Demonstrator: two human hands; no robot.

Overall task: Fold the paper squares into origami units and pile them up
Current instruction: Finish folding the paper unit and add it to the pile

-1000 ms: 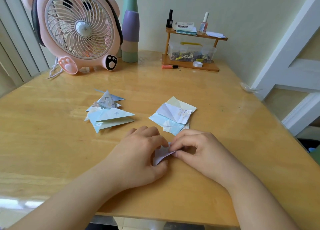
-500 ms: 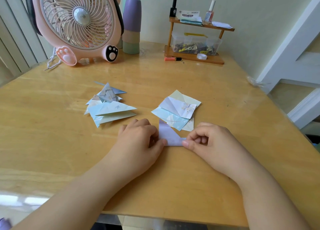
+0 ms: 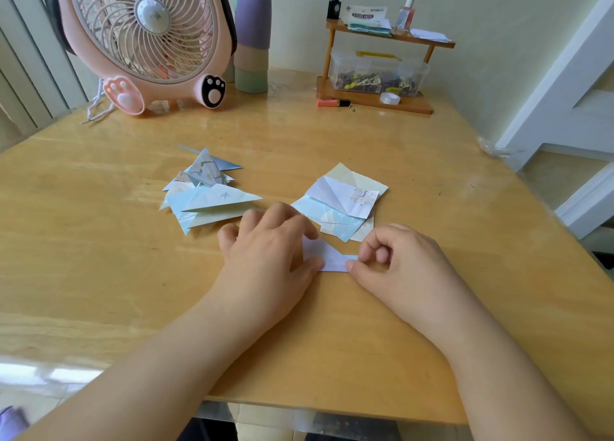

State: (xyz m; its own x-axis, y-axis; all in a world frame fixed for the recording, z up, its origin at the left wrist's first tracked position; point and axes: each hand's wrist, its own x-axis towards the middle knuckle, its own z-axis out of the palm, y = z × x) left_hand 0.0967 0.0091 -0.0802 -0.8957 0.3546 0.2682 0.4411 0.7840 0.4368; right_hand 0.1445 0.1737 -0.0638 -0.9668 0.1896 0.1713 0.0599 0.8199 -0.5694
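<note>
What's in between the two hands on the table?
A small pale lilac folded paper lies between the left hand and right hand, both touching it, in the head view.

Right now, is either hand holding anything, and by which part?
Both hold the lilac folded paper flat on the table. The left hand presses its left end; the right hand pinches the narrow right tip.

Bright daylight, soft shadows (edges warped)
</note>
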